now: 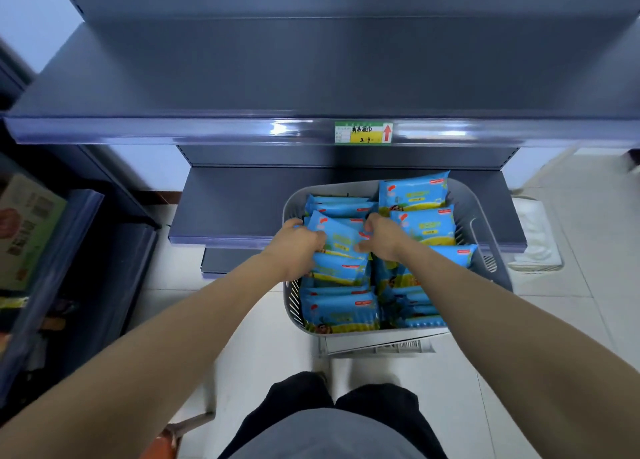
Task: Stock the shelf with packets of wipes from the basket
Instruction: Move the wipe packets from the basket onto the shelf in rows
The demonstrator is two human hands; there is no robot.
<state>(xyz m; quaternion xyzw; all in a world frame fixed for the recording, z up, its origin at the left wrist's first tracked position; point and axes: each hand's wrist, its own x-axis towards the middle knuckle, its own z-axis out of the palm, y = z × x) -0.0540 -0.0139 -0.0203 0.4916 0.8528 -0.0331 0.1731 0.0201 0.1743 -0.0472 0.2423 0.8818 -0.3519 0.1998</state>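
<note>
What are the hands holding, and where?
A blue packet of wipes in the basket: left hand grips its left end, right hand its right end.

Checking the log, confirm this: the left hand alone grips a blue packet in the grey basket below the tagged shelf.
Not alone: the head view shows the left hand and the right hand both gripping the blue packet in the grey basket below the tagged shelf.
</note>
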